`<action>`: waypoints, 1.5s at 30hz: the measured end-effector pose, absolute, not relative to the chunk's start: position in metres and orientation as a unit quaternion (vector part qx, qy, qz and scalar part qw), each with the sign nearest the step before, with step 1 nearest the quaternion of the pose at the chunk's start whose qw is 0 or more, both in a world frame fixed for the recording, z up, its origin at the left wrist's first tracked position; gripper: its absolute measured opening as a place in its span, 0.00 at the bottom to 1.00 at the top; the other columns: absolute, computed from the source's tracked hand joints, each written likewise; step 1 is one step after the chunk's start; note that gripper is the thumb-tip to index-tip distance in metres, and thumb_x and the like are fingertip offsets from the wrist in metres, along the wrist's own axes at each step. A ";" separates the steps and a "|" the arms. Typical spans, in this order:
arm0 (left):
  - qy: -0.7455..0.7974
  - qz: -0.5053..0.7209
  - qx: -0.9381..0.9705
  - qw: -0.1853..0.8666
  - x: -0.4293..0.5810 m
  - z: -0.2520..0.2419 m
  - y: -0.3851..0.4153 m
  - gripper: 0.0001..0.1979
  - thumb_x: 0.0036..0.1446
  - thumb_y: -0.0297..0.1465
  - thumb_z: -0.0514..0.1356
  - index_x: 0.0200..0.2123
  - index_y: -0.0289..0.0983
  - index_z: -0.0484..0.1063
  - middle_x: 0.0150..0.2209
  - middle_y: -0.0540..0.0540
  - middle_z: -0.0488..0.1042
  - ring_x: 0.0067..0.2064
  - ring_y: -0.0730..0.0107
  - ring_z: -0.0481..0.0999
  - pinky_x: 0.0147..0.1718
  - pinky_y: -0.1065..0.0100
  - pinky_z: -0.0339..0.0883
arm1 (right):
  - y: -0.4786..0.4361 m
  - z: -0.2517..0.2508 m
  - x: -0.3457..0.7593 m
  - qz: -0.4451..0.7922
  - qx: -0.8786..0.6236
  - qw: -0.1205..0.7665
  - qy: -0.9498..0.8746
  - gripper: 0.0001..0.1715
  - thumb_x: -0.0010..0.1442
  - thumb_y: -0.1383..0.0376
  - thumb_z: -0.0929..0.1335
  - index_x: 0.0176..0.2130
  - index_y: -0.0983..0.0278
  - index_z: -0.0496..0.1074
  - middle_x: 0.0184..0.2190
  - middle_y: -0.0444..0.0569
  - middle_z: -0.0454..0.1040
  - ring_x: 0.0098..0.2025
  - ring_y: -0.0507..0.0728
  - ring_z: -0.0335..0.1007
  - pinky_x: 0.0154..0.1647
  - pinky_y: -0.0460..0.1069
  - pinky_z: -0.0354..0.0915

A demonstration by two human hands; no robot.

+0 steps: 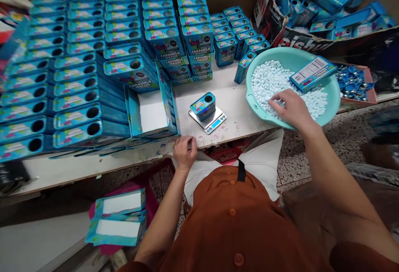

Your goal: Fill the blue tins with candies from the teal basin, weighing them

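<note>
My right hand (291, 106) is inside the mint-green basin (333, 97), its fingers curled together at the surface of the small white candies (274, 74). The candies at its fingertips are partly hidden. A blue candy tin (313, 73) lies tilted on the candies just beyond that hand. By the table's front edge, my left hand (185, 152) rests with its fingers curled in and nothing visible in them. In front of it, another blue tin (204, 107) with a round dark hole in its top stands on a small digital scale (215, 123).
Rows of blue tins (77, 93) fill the left of the white table (187, 87). An open display box (152, 110) stands beside them. A carton of loose tins (330, 41) is at the back right. Blue caps (352, 82) fill a pink box right of the basin.
</note>
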State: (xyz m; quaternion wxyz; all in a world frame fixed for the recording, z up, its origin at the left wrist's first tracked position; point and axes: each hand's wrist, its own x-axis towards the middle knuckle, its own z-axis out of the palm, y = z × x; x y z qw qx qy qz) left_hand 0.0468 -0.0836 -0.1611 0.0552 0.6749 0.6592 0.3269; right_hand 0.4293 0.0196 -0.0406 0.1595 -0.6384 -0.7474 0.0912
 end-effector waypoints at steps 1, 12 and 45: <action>0.658 0.328 0.676 0.055 0.046 -0.163 -0.084 0.10 0.60 0.36 0.54 0.35 0.38 0.72 0.35 0.41 0.78 0.40 0.62 0.76 0.45 0.59 0.66 | 0.021 -0.042 0.434 0.069 -0.649 0.159 -0.740 0.15 0.61 0.54 0.65 0.40 0.62 0.74 0.38 0.53 0.72 0.42 0.60 0.65 0.43 0.53 0.60; 0.666 0.311 0.677 0.035 0.040 -0.186 -0.088 0.09 0.57 0.37 0.58 0.34 0.38 0.73 0.33 0.43 0.76 0.38 0.61 0.74 0.44 0.58 0.64 | 0.031 -0.049 0.444 0.017 -0.650 -0.016 -0.760 0.27 0.61 0.50 0.66 0.51 0.67 0.69 0.48 0.61 0.69 0.52 0.61 0.60 0.52 0.54 0.54; 0.585 0.313 0.739 -0.121 0.045 -0.159 -0.079 0.04 0.52 0.28 0.63 0.33 0.38 0.72 0.32 0.48 0.78 0.33 0.65 0.73 0.36 0.66 0.64 | 0.048 -0.026 0.435 0.576 -0.628 0.474 -0.221 0.20 0.61 0.54 0.65 0.25 0.61 0.59 0.14 0.36 0.52 0.14 0.46 0.45 0.12 0.41 0.43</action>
